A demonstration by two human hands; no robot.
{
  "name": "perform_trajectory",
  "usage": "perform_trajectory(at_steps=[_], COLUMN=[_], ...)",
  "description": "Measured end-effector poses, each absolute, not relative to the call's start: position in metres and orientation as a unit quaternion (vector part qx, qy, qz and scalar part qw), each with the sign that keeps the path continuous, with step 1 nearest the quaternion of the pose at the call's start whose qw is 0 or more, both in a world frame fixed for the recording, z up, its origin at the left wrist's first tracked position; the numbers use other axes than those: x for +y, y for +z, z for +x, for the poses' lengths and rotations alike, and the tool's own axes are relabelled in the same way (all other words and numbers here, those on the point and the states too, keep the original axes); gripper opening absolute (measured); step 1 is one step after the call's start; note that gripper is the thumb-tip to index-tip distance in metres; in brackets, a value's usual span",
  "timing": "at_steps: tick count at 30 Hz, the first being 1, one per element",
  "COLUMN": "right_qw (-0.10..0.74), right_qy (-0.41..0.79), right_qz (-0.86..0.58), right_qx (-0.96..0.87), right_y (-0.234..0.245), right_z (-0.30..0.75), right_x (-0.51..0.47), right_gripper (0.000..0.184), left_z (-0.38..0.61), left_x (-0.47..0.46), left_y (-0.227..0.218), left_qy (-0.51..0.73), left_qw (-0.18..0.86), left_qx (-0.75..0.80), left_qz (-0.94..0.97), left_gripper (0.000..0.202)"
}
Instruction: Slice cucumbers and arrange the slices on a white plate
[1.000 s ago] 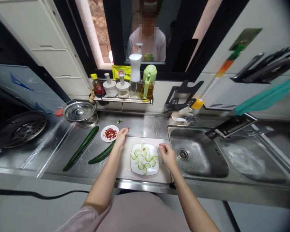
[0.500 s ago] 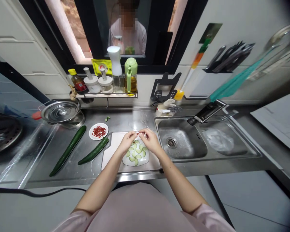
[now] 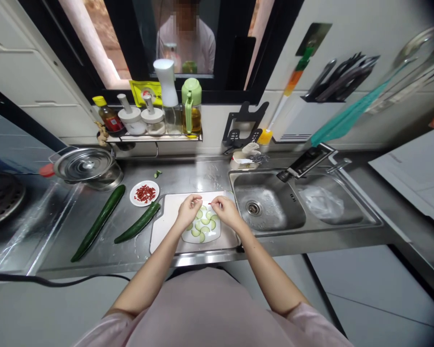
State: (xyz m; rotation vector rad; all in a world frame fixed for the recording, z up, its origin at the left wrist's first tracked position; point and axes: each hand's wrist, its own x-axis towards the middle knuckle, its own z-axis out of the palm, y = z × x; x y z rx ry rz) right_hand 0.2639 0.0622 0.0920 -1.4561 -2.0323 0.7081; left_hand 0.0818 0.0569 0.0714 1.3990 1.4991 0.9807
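White and flat, the dark-rimmed cutting board (image 3: 161, 237) lies nearest us, along the front of the grey steel worktop (image 3: 137, 255). On it sits the glossy white squarish plate (image 3: 214, 235), bearing thin, green-edged cucumber crescents (image 3: 205, 221) in a curling pattern. They look loose, so 1 low knuckle could push them out of line. Our 2 hands are apart above the plate's far half. Our right hand (image 3: 226, 208) has its fingers pinching a tiny red piece (image 3: 210, 204); held only by its end, it could slip if the pinch slackens. Our left hand (image 3: 188, 210) has its fingers drawn close; whether they meet or hold anything, we cannot tell. Left of the board, the dark green cut cucumber (image 3: 137, 224) could roll if knocked. Beyond it, the small white round dish (image 3: 132, 198) of red bits could spill under a careless reach.
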Motion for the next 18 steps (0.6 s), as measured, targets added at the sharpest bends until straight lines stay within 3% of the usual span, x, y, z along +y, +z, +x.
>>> perform_trajectory(at_steps=[8, 18], right_qw=[0.069, -0.035], right_qy=[0.247, 0.208], right_qz=[-0.603, -0.611], right_qx=[-0.755, -0.763], right_y=[0.045, 0.035], right_z=[0.269, 0.263], right_x=[0.048, 0.041], right_gripper=[0.019, 0.025], left_z=[0.086, 0.111], left_x=[0.046, 0.040], left_y=[0.042, 0.026], left_qy=[0.192, 0.078], left_qw=[0.310, 0.263], left_qx=[0.682, 0.679], left_qz=[0.634, 0.681], left_gripper=[0.015, 0.017])
